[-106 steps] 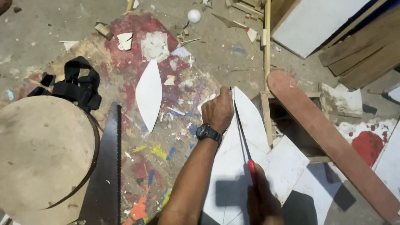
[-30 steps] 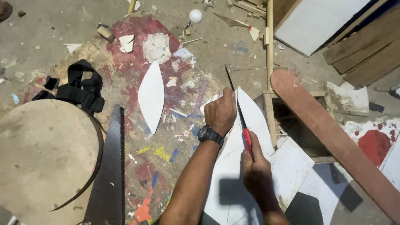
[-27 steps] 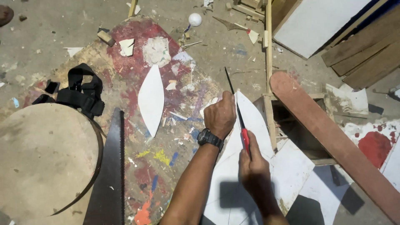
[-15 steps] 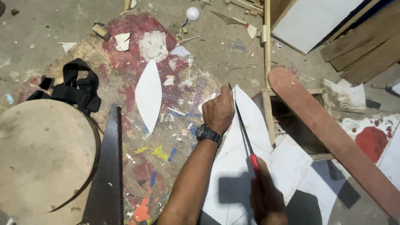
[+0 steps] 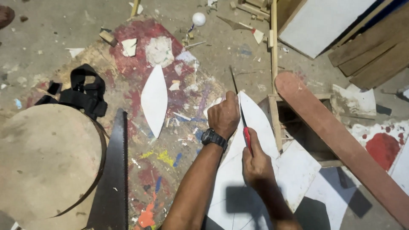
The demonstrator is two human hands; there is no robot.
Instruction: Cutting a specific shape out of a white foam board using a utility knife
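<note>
Right hand (image 5: 257, 164): nearest the camera, fingers wrapped tight round the red handle of a thin blade (image 5: 239, 108); blade runs forward, its tip past the far edge of the sheet.
White sheet (image 5: 255, 123): flat on the paint-stained board, under both hands; pointed leaf-like end aimed away, faint drawn lines visible near the bottom.
Left hand (image 5: 224, 116): closed in a fist, knuckles pressing on the sheet just left of the blade; dark watch (image 5: 214, 138) on the wrist; nothing clamped inside the fist as far as visible.
Step in hand, as a judgement: cutting along the curved edge of the sheet.
Doing it well: keep the blade low and tracking the drawn curve; short, even strokes; steady downward press from the left fist close to the cut line, knuckles clear of the edge; sheet flat so it cannot buckle or tear.
Risk: blade slipping toward the left thumb, which sits touching or almost touching it.
Saw (image 5: 113, 170): lying flat to the left, teeth to the right, beside a round wooden top (image 5: 42, 162).
Cut white piece (image 5: 154, 100): leaf-shaped, lying apart on the board, left of the left hand.
Black strap (image 5: 83, 91): bunched beyond the round top.
Red plank (image 5: 341, 140): slanting across the right side.
White ball (image 5: 198, 18): far off on the concrete floor.
</note>
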